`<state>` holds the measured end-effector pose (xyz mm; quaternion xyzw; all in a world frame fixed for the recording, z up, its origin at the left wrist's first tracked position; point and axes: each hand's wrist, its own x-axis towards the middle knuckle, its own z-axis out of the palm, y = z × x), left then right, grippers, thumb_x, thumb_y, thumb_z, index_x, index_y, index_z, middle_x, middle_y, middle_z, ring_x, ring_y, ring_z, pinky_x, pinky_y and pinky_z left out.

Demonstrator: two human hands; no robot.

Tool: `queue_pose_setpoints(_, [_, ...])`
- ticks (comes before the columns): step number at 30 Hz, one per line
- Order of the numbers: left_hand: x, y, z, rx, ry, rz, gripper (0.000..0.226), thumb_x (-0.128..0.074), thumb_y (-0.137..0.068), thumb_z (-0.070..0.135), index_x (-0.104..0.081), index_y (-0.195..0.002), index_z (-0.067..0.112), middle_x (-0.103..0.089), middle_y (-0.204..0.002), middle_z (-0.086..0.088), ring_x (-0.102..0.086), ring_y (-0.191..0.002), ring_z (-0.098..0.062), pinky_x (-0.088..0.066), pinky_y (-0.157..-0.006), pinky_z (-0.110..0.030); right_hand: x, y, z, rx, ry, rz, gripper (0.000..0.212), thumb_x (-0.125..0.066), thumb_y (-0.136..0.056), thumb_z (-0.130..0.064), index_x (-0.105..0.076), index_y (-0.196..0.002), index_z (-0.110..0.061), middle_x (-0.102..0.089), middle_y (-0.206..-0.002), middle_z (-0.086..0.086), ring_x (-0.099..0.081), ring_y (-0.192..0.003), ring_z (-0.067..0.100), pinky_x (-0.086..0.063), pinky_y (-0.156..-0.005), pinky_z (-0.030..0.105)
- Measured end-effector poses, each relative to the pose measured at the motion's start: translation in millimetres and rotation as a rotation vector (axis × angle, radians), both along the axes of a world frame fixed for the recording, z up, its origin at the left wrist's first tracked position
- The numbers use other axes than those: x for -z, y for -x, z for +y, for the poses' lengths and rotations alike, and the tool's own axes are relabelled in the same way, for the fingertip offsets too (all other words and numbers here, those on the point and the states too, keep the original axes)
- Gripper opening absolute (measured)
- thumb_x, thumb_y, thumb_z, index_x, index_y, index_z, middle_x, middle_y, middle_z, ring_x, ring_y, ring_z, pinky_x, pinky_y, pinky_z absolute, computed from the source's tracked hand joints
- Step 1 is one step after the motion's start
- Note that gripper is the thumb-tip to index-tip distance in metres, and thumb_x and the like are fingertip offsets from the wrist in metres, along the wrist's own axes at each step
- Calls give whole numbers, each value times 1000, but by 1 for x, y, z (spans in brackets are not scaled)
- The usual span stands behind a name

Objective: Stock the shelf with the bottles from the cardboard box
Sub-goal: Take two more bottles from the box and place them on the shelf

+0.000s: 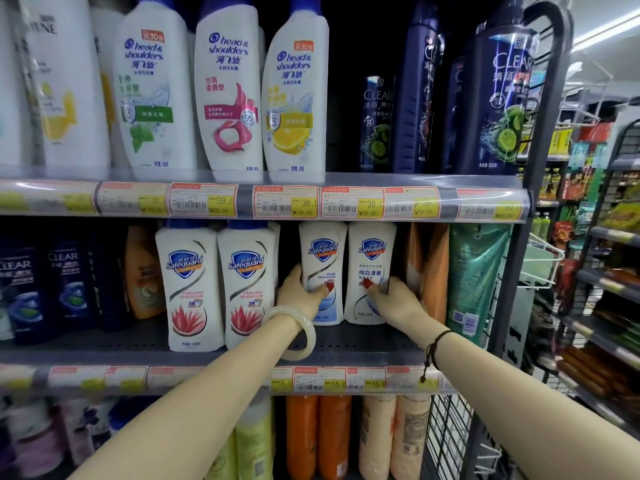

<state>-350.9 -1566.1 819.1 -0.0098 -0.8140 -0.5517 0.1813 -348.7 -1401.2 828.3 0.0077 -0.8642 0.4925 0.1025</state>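
Two white Safeguard bottles stand side by side on the middle shelf point(363, 341), set back from its front edge. My left hand point(301, 292) grips the left bottle point(322, 251) low on its body. My right hand point(394, 299) grips the right bottle point(372, 251) the same way. Both bottles are upright and touch each other. To their left stand two more white Safeguard bottles point(194, 282) with red flower labels, nearer the front. The cardboard box is out of view.
Orange bottles point(433, 268) and a teal refill pouch point(474, 271) stand right of my hands. Dark Clear bottles point(65, 282) fill the shelf's left. Head & Shoulders bottles point(225, 84) line the upper shelf. A black shelf frame point(540, 168) and wire racks stand at the right.
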Motion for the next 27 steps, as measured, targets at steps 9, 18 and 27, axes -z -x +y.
queue_pose_setpoints(9, [-16, -39, -14, 126, 304, -157, 50, -72, -77, 19, -52, -122, 10, -60, -122, -9, -57, -113, -27, -45, -92, -31, -14, -41, 6, -91, -372, -37, 21, -53, -93, -20, -61, -107, -5, -61, -107, 12, -58, -102, 28, -39, -77, 23])
queue_pose_setpoints(18, [-57, -88, -62, 363, 750, -388, 21, -69, -77, 13, -65, -98, 13, -68, -104, -15, -61, -80, -18, -55, -73, -31, -47, -79, -19, -340, -717, -179, 28, -64, -85, -17, -62, -109, -3, -69, -91, 13, -57, -62, 16, -46, -50, 20])
queue_pose_setpoints(27, [-64, -124, -149, 212, 832, -494, 25, -72, -76, 22, -62, -99, 20, -69, -103, -7, -63, -85, -16, -55, -71, -29, -58, -92, -111, -690, -808, -135, 46, -63, -87, -24, -49, -129, -11, -67, -108, 6, -60, -70, 8, -48, -56, 18])
